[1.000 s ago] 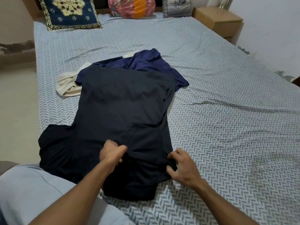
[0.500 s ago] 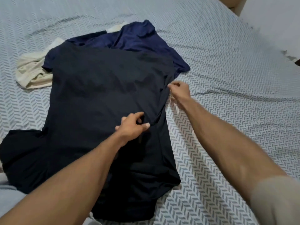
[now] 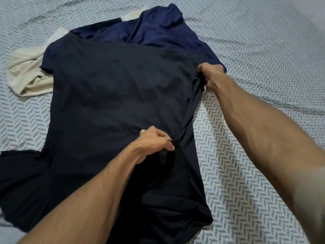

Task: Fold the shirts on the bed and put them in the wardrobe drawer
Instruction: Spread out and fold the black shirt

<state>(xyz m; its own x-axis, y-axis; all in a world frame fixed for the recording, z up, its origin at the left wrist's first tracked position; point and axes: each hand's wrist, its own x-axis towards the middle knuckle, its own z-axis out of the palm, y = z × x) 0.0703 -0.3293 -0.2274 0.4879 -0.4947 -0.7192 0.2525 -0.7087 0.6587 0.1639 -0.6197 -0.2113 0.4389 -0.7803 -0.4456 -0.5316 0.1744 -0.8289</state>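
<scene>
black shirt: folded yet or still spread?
Mostly spread: the black shirt lies flat on the bed; both hands pinch its right edge.

A home bedroom: a bed covered by a pale sheet with a grey herringbone print fills the view edge to edge. Everyday clothes lie loose on it, a dark navy shirt at centre, a brighter blue shirt at 12 o'clock, a cream garment at 10 o'clock.
</scene>
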